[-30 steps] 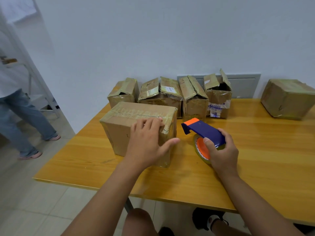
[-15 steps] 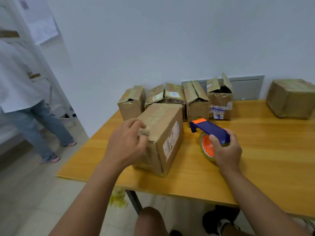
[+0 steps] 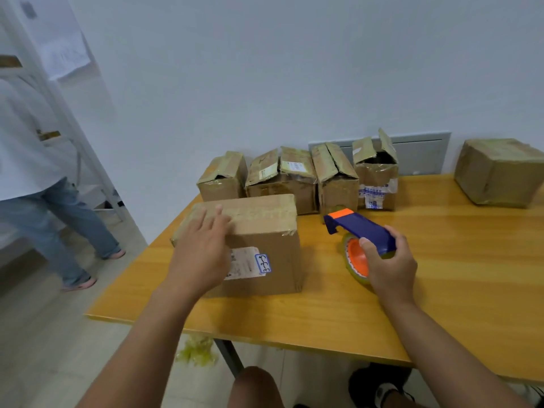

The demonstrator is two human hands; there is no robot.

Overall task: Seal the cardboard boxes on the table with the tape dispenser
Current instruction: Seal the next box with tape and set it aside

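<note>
The wooden table (image 3: 441,275) is in front of me and takes most of the view. On its near left part stands the big cardboard box (image 3: 265,231), with closed flaps, tape along the top, and a white label (image 3: 245,263) on the side that faces me. At the far right of the table sits another closed box (image 3: 500,172). At the far edge, against the wall, is a row of smaller boxes (image 3: 297,178); the flaps of these are not flat, and the rightmost one is open at the top.

My left hand (image 3: 200,254) rests on the near left top edge of the big box, the fingers straight and spread, holding nothing.

My right hand (image 3: 388,266) grips the tape dispenser (image 3: 360,231), fingers curled round its blue body. The dispenser is to the right of the big box, apart from it, and its orange tip points to the far left. The tape roll (image 3: 354,257) under it has an orange core.

At the left, on the floor, another person (image 3: 35,160) stands.
</note>
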